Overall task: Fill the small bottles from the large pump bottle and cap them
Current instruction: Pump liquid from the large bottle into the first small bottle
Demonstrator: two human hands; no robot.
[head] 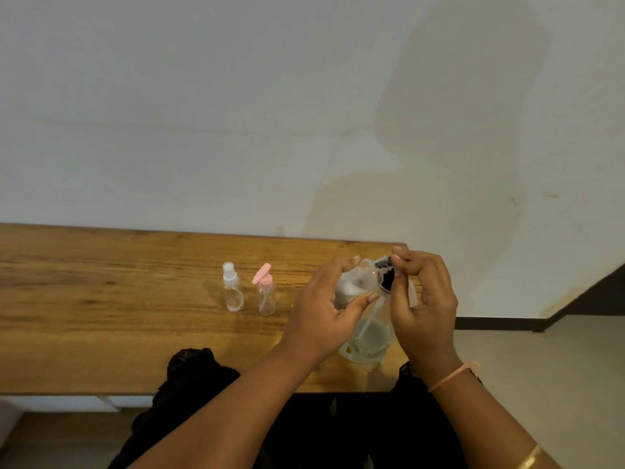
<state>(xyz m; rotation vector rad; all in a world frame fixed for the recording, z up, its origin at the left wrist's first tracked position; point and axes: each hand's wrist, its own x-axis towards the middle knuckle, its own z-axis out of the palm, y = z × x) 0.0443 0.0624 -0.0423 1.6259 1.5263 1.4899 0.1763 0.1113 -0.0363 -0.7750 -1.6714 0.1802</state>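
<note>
Head view: gripping what, with the left hand [324, 309]?

Curled round the shoulder of the large pump bottle [367, 333]; clamped on it, thumb on the near side, fingers over the far side.

And with the right hand [422, 299]?

Pinching the black pump head [385, 274] at the bottle's top, between thumb and fingertips; closed tight on it.

Standing or lifted?

Cannot tell for sure; seen from above, base low over the wooden table [101, 299], near its right end; clear-walled, with a dip tube showing inside.

Small bottles?

Two, upright on the table, left of both hands and apart from them, just beside each other; to the left, the spray bottle [232, 294], white cap on; to the right, the pink-pump bottle [266, 296], pump fitted; both clear, fill level not readable.

Anything else?

Thin band [451, 376] on the right wrist; gold bangle [529, 458] further up that arm; black clothing [189, 377] at the near table edge; stained white wall [236, 113] behind.
</note>
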